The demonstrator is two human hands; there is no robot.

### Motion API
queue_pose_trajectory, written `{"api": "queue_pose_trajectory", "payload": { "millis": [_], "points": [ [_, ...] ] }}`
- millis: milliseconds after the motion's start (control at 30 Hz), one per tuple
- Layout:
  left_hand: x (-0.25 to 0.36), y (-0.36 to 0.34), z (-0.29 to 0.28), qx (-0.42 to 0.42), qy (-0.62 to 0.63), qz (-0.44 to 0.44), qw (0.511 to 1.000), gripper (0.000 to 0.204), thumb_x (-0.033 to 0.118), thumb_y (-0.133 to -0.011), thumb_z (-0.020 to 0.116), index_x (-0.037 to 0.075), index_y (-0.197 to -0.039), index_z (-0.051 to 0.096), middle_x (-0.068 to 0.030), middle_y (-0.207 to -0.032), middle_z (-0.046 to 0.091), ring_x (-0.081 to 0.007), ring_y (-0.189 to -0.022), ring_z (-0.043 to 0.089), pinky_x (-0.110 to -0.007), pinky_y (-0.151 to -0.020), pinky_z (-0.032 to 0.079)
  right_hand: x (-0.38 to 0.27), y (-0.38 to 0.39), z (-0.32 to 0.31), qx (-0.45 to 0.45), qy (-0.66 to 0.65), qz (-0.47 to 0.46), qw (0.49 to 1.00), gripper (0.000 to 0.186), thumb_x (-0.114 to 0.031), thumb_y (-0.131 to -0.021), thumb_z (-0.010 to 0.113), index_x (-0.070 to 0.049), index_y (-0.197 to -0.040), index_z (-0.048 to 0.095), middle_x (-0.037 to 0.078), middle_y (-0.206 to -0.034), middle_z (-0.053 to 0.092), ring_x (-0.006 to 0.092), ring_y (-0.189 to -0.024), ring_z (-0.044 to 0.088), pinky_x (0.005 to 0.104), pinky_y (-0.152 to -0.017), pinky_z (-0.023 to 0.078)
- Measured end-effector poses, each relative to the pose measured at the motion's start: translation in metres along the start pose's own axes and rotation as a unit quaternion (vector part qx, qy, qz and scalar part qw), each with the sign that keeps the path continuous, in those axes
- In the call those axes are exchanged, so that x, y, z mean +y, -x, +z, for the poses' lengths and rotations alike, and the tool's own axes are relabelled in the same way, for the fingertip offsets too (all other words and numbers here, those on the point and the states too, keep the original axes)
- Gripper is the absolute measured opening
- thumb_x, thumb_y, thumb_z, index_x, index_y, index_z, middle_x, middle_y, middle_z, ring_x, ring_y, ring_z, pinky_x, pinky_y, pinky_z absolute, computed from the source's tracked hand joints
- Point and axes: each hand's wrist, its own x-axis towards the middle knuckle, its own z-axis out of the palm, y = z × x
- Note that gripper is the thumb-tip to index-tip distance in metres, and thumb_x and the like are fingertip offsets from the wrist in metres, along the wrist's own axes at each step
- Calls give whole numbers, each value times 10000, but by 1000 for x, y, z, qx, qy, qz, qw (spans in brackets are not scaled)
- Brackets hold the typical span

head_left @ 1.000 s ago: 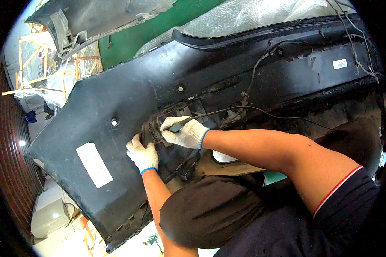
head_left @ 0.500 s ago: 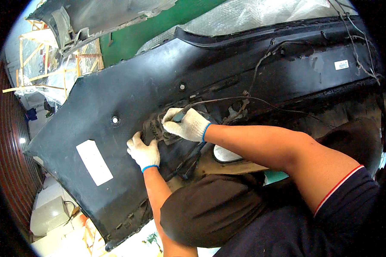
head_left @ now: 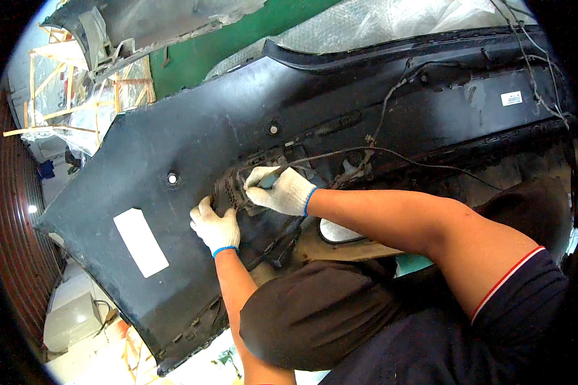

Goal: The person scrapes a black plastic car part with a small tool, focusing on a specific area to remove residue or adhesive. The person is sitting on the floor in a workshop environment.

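A large black car bumper (head_left: 192, 135) lies inner side up in front of me. My left hand (head_left: 213, 226), in a white knit glove, presses on the bumper beside a dark round fitting (head_left: 232, 189) set in the panel. My right hand (head_left: 282, 190), also gloved, is closed around a thin dark tool whose tip meets that fitting. A thin black wire (head_left: 379, 151) runs from near my right hand along the bumper to the right.
A white rectangular label (head_left: 140, 242) is stuck on the bumper's left part, a smaller label (head_left: 511, 98) at the far right. Another grey bumper (head_left: 141, 25) lies beyond, by a green floor strip (head_left: 237, 45) and plastic-wrapped wooden frames (head_left: 64, 109).
My right hand has shifted slightly up and left on the fitting with the tool. My left hand has stayed pressed on the bumper beside it.
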Motion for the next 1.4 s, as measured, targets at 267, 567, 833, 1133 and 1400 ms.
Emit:
{"api": "queue_pose_trajectory", "payload": {
  "millis": [267,567,833,1133,1400],
  "points": [
    [-4,-1,1,-4,-10,-2,1000,742,256,-741,877,97,-1428,646,-222,-1407,571,-453,-1295,536,-547,-1134,475,-12,2,5,-17,-75,90,993,155,-256,-997,654,-121,-951,715,82,-918,717,296,-856,728,388,-797,577],
    [-5,-1,1,-6,-16,2,1000,740,273,-740,872,98,-1423,646,-221,-1404,571,-456,-1291,538,-545,-1130,475,-3,2,6,-2,-16,7,1000,144,-244,-994,663,-115,-957,716,93,-916,709,284,-858,722,380,-803,575],
    [0,1,0,15,-4,6,1000,688,185,-722,875,81,-1371,669,-217,-1367,581,-457,-1259,544,-553,-1094,492,-11,-7,-8,-10,-92,135,986,169,-258,-995,696,-93,-1004,735,122,-959,754,302,-873,749,403,-796,583],
    [0,0,-4,-12,-7,-9,1000,757,255,-736,873,76,-1433,638,-232,-1418,566,-463,-1312,527,-545,-1151,462,-4,-8,-4,-9,-15,85,996,181,-268,-1002,684,-98,-1039,734,128,-957,747,315,-891,751,408,-815,585],
    [-3,-1,-2,-6,-10,-9,1000,765,255,-735,873,81,-1441,633,-224,-1419,566,-458,-1316,526,-543,-1156,462,-2,-3,0,2,-11,49,999,145,-245,-992,695,-106,-1025,720,117,-958,746,304,-891,747,399,-811,585]
  ]
}}
